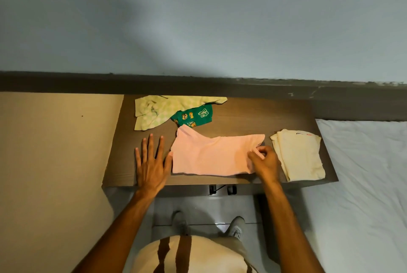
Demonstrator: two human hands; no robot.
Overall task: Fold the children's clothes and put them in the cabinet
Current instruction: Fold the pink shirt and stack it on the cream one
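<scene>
Two hands work at the counter [242, 114]: the right hand [265, 161] has its grip pinched shut on the right edge of the pink shirt [211, 155], while the left hand [152, 161] lies flat and spread on the bare wood, its thumb touching the shirt's left edge. Pink shirt lies spread along the counter's front edge, a folded cream garment [299, 156] just beside it at the front right corner. At the back edge lie a green print garment [195, 116] and a pale checked one [158, 110], both unfolded.
</scene>
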